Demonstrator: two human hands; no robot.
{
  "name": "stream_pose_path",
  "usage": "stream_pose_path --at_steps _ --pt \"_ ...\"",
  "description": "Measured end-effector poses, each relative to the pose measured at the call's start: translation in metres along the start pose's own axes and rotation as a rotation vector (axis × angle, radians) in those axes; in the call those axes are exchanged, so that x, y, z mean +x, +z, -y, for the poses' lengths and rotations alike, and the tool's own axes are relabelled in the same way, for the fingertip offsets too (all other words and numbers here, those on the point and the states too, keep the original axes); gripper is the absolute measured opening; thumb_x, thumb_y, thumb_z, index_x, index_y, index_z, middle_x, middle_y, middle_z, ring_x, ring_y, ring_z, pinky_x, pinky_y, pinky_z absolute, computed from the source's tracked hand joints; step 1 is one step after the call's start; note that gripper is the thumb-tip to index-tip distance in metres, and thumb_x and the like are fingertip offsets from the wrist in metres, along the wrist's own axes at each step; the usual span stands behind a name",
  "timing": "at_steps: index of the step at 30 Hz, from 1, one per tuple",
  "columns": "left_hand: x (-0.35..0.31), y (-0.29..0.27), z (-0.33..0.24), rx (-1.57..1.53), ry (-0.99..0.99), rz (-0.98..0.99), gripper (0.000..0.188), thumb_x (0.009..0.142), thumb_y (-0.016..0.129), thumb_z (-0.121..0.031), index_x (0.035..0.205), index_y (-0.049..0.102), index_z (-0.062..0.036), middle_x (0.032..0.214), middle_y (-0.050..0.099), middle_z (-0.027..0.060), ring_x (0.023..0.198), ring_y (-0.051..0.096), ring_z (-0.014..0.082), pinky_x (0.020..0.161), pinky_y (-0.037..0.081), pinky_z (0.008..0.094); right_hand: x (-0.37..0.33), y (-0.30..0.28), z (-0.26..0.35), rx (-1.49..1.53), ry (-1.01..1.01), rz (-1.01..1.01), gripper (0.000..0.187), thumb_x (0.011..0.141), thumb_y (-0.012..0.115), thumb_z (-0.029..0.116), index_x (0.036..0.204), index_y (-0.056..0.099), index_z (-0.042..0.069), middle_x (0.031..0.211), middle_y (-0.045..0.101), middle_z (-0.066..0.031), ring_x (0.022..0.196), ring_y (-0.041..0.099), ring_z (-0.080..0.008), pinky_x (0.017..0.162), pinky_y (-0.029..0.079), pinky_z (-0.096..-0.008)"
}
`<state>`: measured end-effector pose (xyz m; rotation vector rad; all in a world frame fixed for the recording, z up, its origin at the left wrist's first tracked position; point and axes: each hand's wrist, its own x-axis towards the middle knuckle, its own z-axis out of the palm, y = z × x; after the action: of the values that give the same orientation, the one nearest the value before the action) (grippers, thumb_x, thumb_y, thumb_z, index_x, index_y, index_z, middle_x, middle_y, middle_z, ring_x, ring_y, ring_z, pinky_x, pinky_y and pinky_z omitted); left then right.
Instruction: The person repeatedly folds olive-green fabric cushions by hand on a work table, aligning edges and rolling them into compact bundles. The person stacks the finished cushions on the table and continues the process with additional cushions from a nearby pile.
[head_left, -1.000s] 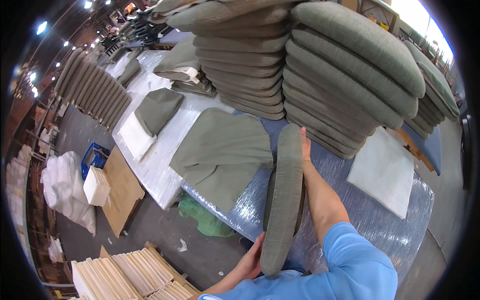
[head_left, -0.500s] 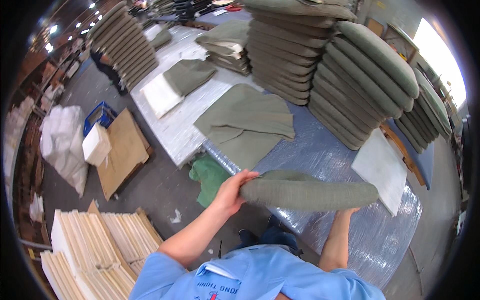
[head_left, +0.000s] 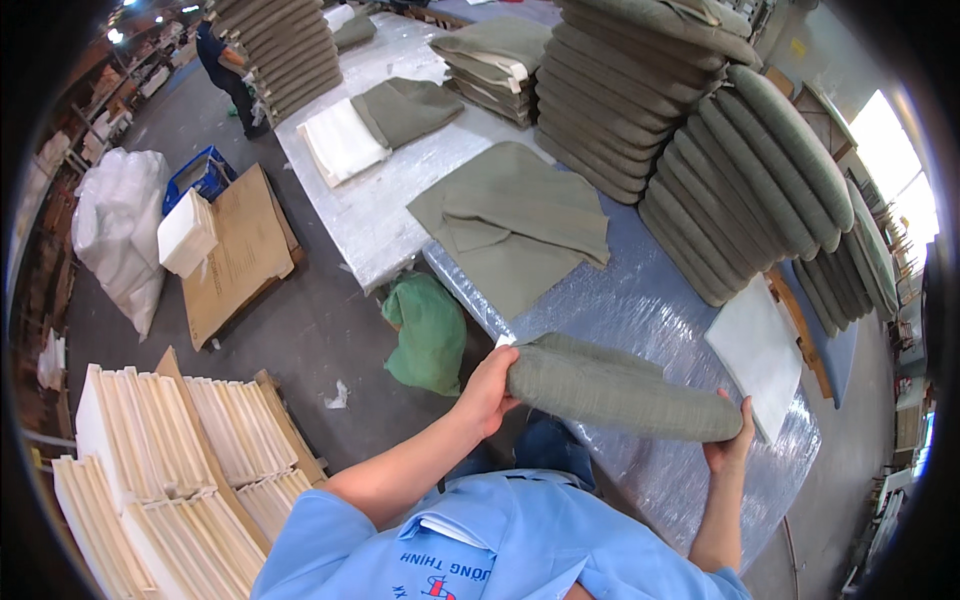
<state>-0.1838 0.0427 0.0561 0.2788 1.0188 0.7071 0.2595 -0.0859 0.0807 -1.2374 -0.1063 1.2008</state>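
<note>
A thick grey-green fabric-covered cushion [head_left: 625,392] is held between my two hands above the near edge of the wrapped table. My left hand [head_left: 487,393] grips its left end, thumb on top. Around its lower right end my right hand [head_left: 732,440] is closed, with the fingers partly hidden by the cushion. Just beyond the cushion, a loose grey-green fabric cover [head_left: 520,225] lies spread and creased on the table. White flat sheets [head_left: 757,350] lie to the right of it.
Tall stacks of similar cushions [head_left: 750,190] stand on the far right of the table [head_left: 640,270]. Folded covers [head_left: 490,65] lie farther back. A green bag [head_left: 425,335] sits on the floor at left, near stacked pale frames [head_left: 180,470] and cardboard [head_left: 240,250]. Another person [head_left: 228,75] stands far left.
The cushion has tilted, its right end lower. My right hand has come from beneath it to its right end. The whole view has shifted slightly.
</note>
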Motion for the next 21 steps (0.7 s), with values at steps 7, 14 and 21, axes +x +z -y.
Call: stream_pose_path --at_steps 7,14,21 --pt "-0.044 0.011 -0.005 0.226 -0.202 -0.065 0.098 0.103 0.073 -0.029 0.173 0.010 -0.0014 0.170 0.037 0.0193 0.149 0.048 0.0278 0.119 0.044 0.0412 -0.019 0.002 0.036 -0.577 0.567 0.017 0.072 0.102 0.073 0.042 0.157 0.048 0.003 0.150 0.060 -0.0206 0.138 0.060 -0.0323 0.114 0.050 -0.0521" --pt "0.004 0.037 -0.010 0.612 -0.374 -0.123 0.107 0.104 0.071 -0.041 0.172 0.000 0.0008 0.170 0.037 0.0239 0.149 0.049 0.0310 0.119 0.045 0.0415 0.038 0.021 0.046 -0.864 0.843 -0.020 0.105 0.092 0.081 0.057 0.164 0.033 -0.001 0.156 0.052 -0.0270 0.143 0.056 -0.0398 0.113 0.052 -0.0545" --pt "0.071 0.010 0.023 0.894 -0.440 -0.229 0.100 0.104 0.067 -0.051 0.166 0.016 0.0074 0.160 0.048 0.0296 0.145 0.054 0.0377 0.117 0.047 0.0455 0.095 0.024 0.024 -1.082 1.006 -0.022 0.118 0.087 0.079 0.070 0.156 0.038 -0.018 0.146 0.057 -0.0388 0.135 0.062 -0.0467 0.110 0.053 -0.0575"
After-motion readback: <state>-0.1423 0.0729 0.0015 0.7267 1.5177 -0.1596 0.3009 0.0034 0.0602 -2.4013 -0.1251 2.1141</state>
